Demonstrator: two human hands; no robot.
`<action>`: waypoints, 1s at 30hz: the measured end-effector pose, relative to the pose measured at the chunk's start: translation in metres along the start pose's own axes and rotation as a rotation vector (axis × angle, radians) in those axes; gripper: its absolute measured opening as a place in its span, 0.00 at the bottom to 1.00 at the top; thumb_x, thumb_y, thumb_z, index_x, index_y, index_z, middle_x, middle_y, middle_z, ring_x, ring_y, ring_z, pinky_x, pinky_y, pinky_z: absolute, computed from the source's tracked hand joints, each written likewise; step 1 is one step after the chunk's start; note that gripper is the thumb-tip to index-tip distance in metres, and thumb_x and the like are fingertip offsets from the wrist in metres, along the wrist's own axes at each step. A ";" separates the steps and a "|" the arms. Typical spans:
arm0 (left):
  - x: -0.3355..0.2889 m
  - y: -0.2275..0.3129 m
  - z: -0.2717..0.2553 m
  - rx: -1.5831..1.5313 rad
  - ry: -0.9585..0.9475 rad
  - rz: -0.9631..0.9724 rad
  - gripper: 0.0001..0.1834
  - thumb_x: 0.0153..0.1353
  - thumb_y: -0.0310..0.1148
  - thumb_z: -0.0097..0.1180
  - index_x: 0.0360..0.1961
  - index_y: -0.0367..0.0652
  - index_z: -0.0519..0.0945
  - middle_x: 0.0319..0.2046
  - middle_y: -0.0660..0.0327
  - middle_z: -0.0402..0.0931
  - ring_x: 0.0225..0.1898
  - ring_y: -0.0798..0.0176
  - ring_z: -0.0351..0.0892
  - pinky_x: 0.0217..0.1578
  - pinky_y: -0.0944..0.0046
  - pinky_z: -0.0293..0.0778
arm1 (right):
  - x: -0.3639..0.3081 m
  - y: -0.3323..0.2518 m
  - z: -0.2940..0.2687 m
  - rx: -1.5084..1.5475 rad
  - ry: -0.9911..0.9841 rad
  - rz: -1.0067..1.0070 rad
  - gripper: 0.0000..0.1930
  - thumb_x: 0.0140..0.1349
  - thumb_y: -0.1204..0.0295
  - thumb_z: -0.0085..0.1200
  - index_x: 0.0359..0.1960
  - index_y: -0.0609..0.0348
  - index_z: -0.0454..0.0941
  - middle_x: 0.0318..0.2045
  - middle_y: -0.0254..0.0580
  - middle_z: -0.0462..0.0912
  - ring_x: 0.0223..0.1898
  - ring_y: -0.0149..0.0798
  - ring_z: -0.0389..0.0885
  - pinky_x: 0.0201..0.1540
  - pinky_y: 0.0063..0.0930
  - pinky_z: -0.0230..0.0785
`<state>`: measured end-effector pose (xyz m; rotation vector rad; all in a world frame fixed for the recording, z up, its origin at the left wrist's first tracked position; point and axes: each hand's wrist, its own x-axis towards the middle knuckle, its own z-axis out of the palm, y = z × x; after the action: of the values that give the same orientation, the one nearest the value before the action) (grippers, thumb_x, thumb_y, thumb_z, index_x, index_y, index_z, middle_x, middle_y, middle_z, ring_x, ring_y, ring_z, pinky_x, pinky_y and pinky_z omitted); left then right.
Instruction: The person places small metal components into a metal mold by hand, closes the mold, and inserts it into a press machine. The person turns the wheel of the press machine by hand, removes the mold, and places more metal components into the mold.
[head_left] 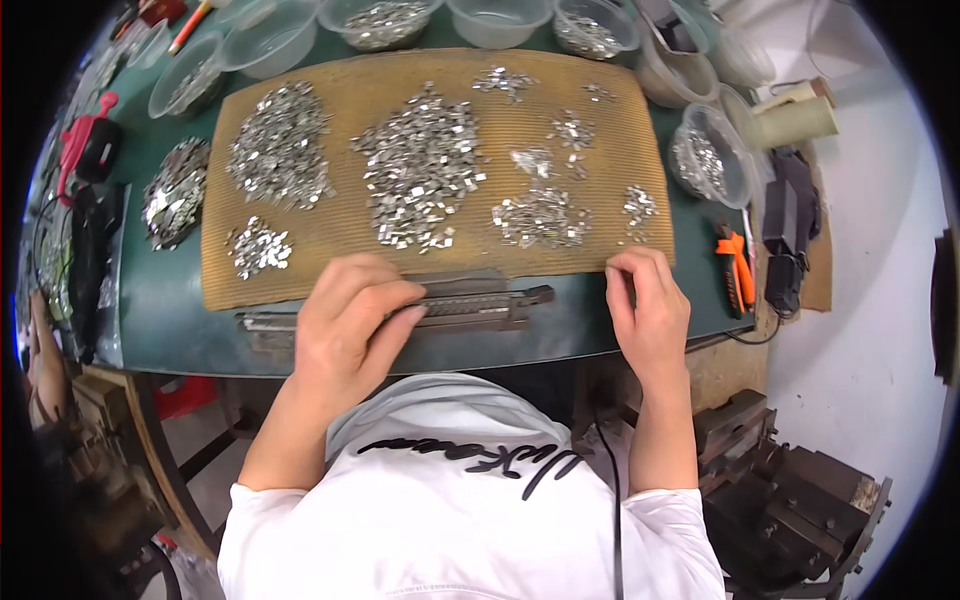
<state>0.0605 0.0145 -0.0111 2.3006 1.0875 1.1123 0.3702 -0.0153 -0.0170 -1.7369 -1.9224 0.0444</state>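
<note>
A long dark metal jig (470, 308) with a slotted track lies along the table's front edge. My left hand (348, 318) rests over its middle, thumb and fingers pinched together at the track; whatever they hold is too small or hidden. Off to the right, my right hand (648, 305) is at the front right edge of a tan ribbed mat (340, 240), its thumb and forefinger closed; I cannot make out anything between them. Just beyond those fingers sits a small heap of shiny metal pieces (639, 208). Larger heaps of metal pieces (425, 165) cover the mat's middle and left.
Clear plastic tubs (268, 45), some with metal pieces, line the far edge. Another tub (708, 160) stands right of the mat, with orange-handled pliers (738, 268) nearer me. A pink-and-black tool (90, 150) and a dark pile of metal pieces (175, 195) lie at the left.
</note>
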 end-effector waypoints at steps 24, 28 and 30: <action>-0.007 -0.002 0.010 -0.084 -0.060 0.049 0.13 0.52 0.26 0.71 0.39 0.41 0.83 0.35 0.59 0.77 0.41 0.53 0.78 0.41 0.56 0.76 | -0.002 -0.065 0.025 0.389 -0.229 -0.218 0.09 0.58 0.80 0.65 0.40 0.60 0.80 0.43 0.42 0.86 0.46 0.48 0.86 0.49 0.39 0.78; -0.005 0.004 0.020 0.035 -0.133 0.019 0.15 0.52 0.29 0.72 0.41 0.41 0.83 0.36 0.59 0.76 0.41 0.52 0.77 0.41 0.54 0.73 | -0.001 -0.067 0.030 0.355 -0.205 -0.251 0.09 0.58 0.80 0.64 0.40 0.60 0.81 0.42 0.42 0.87 0.44 0.47 0.87 0.46 0.37 0.78; -0.008 0.006 0.019 0.148 -0.133 0.010 0.18 0.52 0.33 0.72 0.43 0.45 0.82 0.36 0.61 0.72 0.41 0.54 0.74 0.40 0.55 0.69 | 0.001 -0.071 0.031 0.386 -0.229 -0.252 0.09 0.58 0.80 0.64 0.40 0.59 0.81 0.42 0.42 0.87 0.44 0.47 0.87 0.46 0.37 0.78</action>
<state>0.0751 0.0049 -0.0236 2.4564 1.1424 0.8943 0.2929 -0.0160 -0.0167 -1.2730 -2.1121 0.5069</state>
